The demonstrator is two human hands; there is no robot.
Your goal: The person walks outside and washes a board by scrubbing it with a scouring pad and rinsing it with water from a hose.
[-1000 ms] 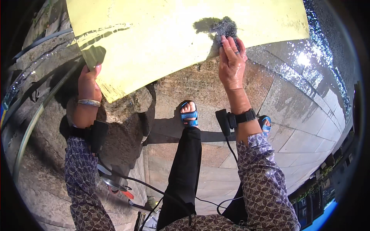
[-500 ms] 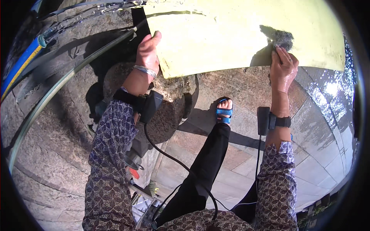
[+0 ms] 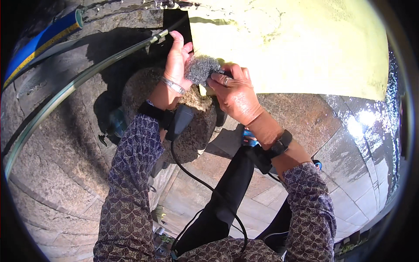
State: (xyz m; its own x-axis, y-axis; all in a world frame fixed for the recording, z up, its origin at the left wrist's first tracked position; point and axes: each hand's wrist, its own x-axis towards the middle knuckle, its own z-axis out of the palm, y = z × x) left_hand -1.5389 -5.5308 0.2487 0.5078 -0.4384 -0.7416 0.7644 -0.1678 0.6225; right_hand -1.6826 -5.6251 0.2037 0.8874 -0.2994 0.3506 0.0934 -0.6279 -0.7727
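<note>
A wet, pale yellow sheet [image 3: 297, 52] fills the top, glaring in the sun. My right hand [image 3: 238, 94] is closed on a grey metal scouring pad [image 3: 202, 70] at the sheet's lower left corner. Beside that corner is my left hand [image 3: 176, 61], palm toward the pad, with fingers apart and stretched upward. The pad hides part of the left palm, and I cannot tell whether the two touch.
A greenish hose [image 3: 83, 85] curves along the left, near a blue and yellow hose [image 3: 48, 41] with its open end up. Below the sheet sits a rounded stone block [image 3: 144, 91]. Wet stone paving [image 3: 349, 161] lies at right; a black cable [image 3: 192, 179] hangs between my arms.
My right hand has carried the scouring pad left across the sheet to its corner. My left hand has let go of the sheet's edge. The sheet sits slightly further right and lower.
</note>
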